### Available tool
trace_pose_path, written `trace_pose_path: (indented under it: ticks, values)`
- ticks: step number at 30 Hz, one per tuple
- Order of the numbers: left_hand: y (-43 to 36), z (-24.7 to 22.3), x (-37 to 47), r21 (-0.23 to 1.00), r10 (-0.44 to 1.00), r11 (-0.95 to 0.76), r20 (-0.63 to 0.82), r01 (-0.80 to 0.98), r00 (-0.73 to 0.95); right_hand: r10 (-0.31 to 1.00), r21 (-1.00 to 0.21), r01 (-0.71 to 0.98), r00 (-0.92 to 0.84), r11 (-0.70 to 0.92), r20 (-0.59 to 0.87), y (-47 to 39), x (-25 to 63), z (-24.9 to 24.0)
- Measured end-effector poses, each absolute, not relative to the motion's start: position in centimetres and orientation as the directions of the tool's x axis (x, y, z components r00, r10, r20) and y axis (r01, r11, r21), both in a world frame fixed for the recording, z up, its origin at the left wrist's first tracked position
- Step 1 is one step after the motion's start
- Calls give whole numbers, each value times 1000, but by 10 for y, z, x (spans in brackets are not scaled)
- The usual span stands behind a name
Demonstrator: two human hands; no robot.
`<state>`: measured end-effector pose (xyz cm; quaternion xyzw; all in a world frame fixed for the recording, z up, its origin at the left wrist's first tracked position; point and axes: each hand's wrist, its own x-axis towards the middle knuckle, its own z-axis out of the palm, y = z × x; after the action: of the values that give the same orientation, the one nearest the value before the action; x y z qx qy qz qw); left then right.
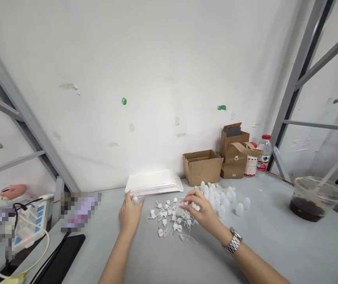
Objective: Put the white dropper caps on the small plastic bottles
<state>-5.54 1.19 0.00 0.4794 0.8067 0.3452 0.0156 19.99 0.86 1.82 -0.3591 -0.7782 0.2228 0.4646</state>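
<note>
Small white parts with thin cords (pixel 164 222) lie in a loose pile on the grey table (pixel 154 260). My left hand (pixel 130 211) is at the pile's left, by the front edge of a stack of white sheets (pixel 151 182); its thumb and fingers curve around a small white piece (pixel 135 200). Over the pile's right side is my right hand (pixel 200 207), thumb and fingertips close together; what is between them is too small to make out. White egg-shaped pieces (pixel 222 211) stand in a group just beyond and to the right of my right hand.
An open cardboard box (pixel 202 169), brown paper bags (pixel 235 161) and a bottle (pixel 264 154) stand along the wall. At the right is a cup of dark drink (pixel 310 201). A power strip (pixel 34 225), cables and a black object (pixel 65 260) lie at the left.
</note>
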Motion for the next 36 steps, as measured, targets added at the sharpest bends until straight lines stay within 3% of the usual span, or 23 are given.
trace_pose_path:
  ticks: [3, 5, 8, 11, 18, 27, 30, 33, 36]
  values:
    - [10, 3, -52, 526, 687, 160, 548, 835, -477, 750, -811, 189, -536, 553, 387, -8, 188, 19]
    - [8, 3, -46, 527, 723, -35, 601, 849, -343, 702, -827, 199, -650, 526, 290, -16, 181, 14]
    - [5, -2, -33, 596, 883, -283, 467, 752, -38, 673, -760, 300, -702, 576, 233, -24, 175, 6]
    - [3, -13, -22, 584, 932, -310, 343, 750, 117, 652, -670, 361, -719, 648, 243, -28, 172, 2]
    - [4, -19, -18, 495, 951, -246, 291, 833, 107, 562, -569, 339, -779, 749, 276, -28, 168, -5]
    - [7, -14, -19, 560, 934, -208, 358, 802, -8, 768, -768, 330, -563, 548, 306, -25, 173, 3]
    - [6, -6, -18, 741, 914, -197, 376, 642, -155, 826, -831, 283, -466, 479, 317, -20, 172, -2]
    - [4, 5, -17, 947, 926, -174, 250, 271, -281, 870, -855, 273, -365, 441, 332, -14, 170, -6]
    - [-1, 14, -12, 989, 963, -116, 91, -86, -253, 898, -850, 326, -300, 414, 322, -8, 170, -6]
